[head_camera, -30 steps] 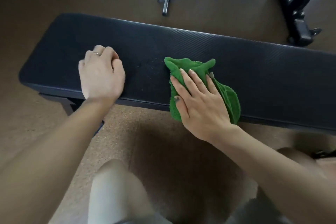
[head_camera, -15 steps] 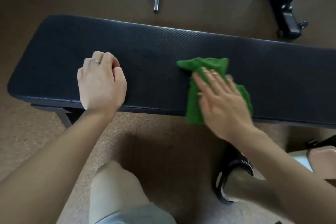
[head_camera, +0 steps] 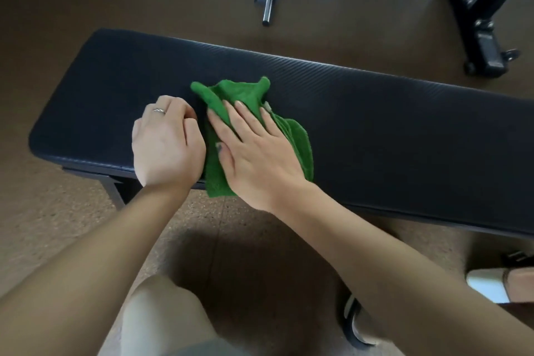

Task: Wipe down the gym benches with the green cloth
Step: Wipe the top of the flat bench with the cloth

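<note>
Pressing green cloth [head_camera: 245, 95] flat under R grip [head_camera: 254, 150], fingers straight, on bench [head_camera: 404, 124]; L grip [head_camera: 167, 141] curled, holding nothing

Black padded bench [head_camera: 390, 130] on a brown speckled floor [head_camera: 57, 225].

The bench runs from the left out past the right edge, its ribbed top catching light along the far side; a dark metal leg [head_camera: 114, 192] shows under its left end. On the pad lies a crumpled green cloth [head_camera: 245, 92], hanging a little over the near edge, with the right hand [head_camera: 254, 153] pressed flat on it, fingers straight. The left hand [head_camera: 167, 141] rests on the pad just beside the cloth, fingers curled under. On the floor beyond the bench stand black frames [head_camera: 485, 46] of other gym gear.
</note>
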`<action>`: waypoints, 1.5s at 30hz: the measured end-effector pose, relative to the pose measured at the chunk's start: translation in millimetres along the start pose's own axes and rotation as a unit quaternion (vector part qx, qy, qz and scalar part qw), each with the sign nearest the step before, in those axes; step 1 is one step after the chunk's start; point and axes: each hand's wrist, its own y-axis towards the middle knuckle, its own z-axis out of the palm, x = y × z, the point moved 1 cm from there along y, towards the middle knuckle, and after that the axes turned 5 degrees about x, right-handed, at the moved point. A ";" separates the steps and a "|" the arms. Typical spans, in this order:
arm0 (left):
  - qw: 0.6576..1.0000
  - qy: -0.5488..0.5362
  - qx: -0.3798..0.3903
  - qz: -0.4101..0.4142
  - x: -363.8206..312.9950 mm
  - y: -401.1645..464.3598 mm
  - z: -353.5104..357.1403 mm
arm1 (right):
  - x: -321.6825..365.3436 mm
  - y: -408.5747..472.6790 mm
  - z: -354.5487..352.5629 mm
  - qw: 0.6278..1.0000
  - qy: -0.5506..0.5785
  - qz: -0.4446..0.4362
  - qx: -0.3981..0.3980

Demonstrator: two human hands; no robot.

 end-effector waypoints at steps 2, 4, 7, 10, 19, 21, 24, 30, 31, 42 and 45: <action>1.000 -0.009 -0.002 -0.003 -0.6 -2.9 -0.3 | -12.7 -45.3 0.3 1.000 -0.014 -0.006 0.013; 1.000 -0.007 -0.002 0.001 -0.4 -3.0 1.3 | -21.6 -75.5 0.7 0.999 -0.023 -0.015 0.036; 1.000 -0.009 -0.004 0.002 1.9 -0.2 3.7 | -26.7 -43.9 -2.7 0.999 -0.020 -0.020 0.025; 1.000 -0.004 -0.006 0.002 2.0 0.0 3.4 | -31.7 40.0 -11.8 1.000 -0.005 -0.004 0.010; 1.000 0.024 -0.008 0.011 3.1 1.2 6.6 | -26.0 142.5 -19.9 0.996 0.022 0.082 0.021; 0.999 0.027 -0.015 0.013 3.2 0.7 6.3 | -9.0 108.3 -13.5 0.999 0.012 0.042 0.003; 0.999 0.025 -0.021 0.015 3.1 -1.2 6.0 | 1.3 81.3 -6.3 1.000 0.015 -0.017 -0.010; 0.999 0.036 -0.010 0.013 2.6 1.4 5.6 | -34.1 137.0 -21.6 0.999 0.030 -0.015 0.020; 0.999 0.036 -0.008 0.010 2.6 1.4 5.4 | -43.4 141.0 -22.9 0.999 0.033 0.006 0.023; 1.000 0.012 -0.018 0.002 -1.0 -1.5 6.5 | -137.7 16.0 -26.8 0.957 0.035 0.288 0.010; 1.000 0.018 -0.016 0.002 -1.8 1.0 5.8 | -88.6 46.4 -16.5 0.979 0.016 0.203 0.005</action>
